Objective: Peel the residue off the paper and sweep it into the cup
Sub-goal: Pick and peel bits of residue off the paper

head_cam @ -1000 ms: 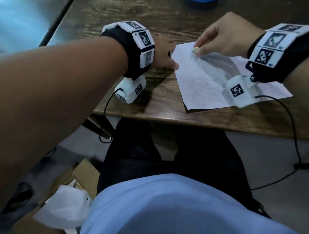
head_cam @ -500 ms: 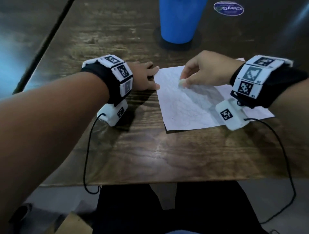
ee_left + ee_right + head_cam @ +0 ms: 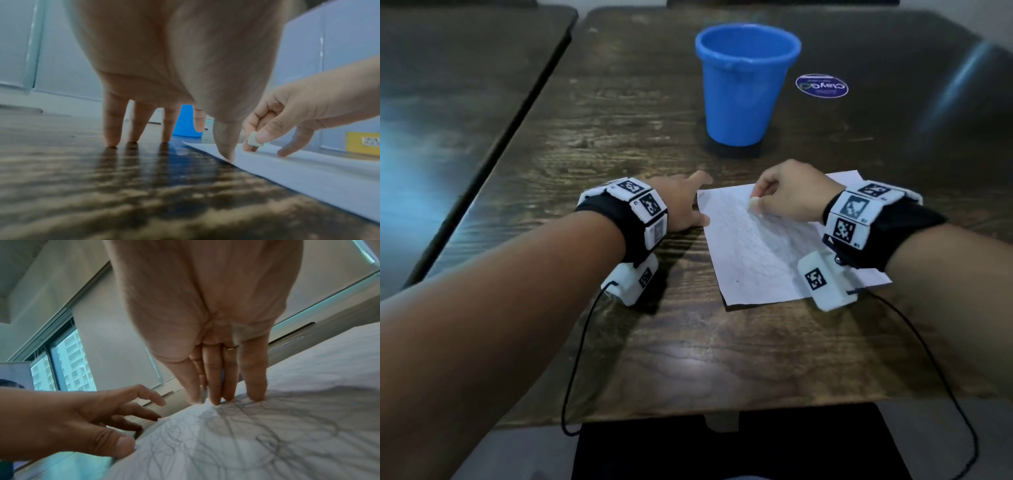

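Observation:
A white sheet of paper [image 3: 756, 253] with faint pencil scribbles lies flat on the dark wooden table [image 3: 619, 144]. My left hand [image 3: 698, 200] rests at its left edge, its fingertips [image 3: 112, 142] on the wood and its thumb [image 3: 123, 449] on the paper's edge. My right hand [image 3: 767, 197] sits on the sheet's far part and pinches a small white lump [image 3: 755, 202], seen also as the lump [image 3: 254, 139] between thumb and forefinger. Its other fingertips [image 3: 255, 394] touch the paper [image 3: 267, 443]. A blue cup [image 3: 743, 85] stands upright beyond the paper.
The cup stands on a dark round coaster [image 3: 732, 149]. A round purple sticker [image 3: 822, 86] lies to its right. A gap separates a second table [image 3: 448, 102] on the left. Black cables [image 3: 575, 359] hang off the near edge.
The head view has tilted up, so the whole blue cup shows. Both hands stay at the paper, the right still pinching the white lump.

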